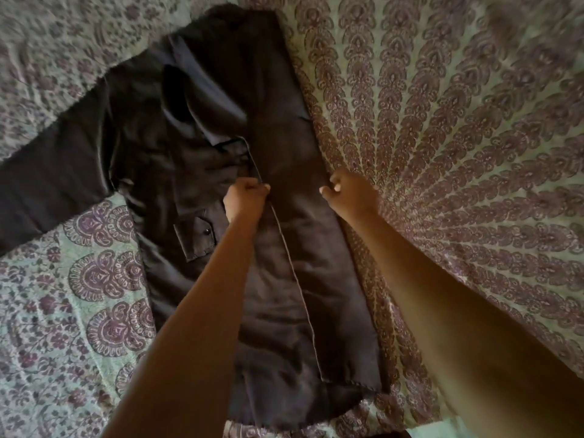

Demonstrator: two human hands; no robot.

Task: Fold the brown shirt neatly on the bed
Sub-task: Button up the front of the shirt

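A dark brown, long-sleeved button-up shirt (pixel 202 172) lies flat, front up, on a bed covered by a pale green spread (pixel 458 147) printed with purple paisley. The shirt's collar (pixel 189 99) is at its far end and its hem at the near end. One long sleeve (pixel 47 184) stretches out flat from the shirt's left shoulder. The shirt's right-hand side is folded inward over the front, and this panel's stitched edge (pixel 294 273) runs down the middle of the shirt. A chest pocket with a dark button (pixel 197 232) shows on the shirt's uncovered left half.

The left hand (pixel 245 197) sits at mid-shirt, just beyond the pocket, its fingers curled tight and pinching the folded panel's stitched edge. The right hand (pixel 347 191) is at the shirt's outer right fold, fingers curled in and the thumb tip over the cloth. I cannot tell whether they grip any fabric.
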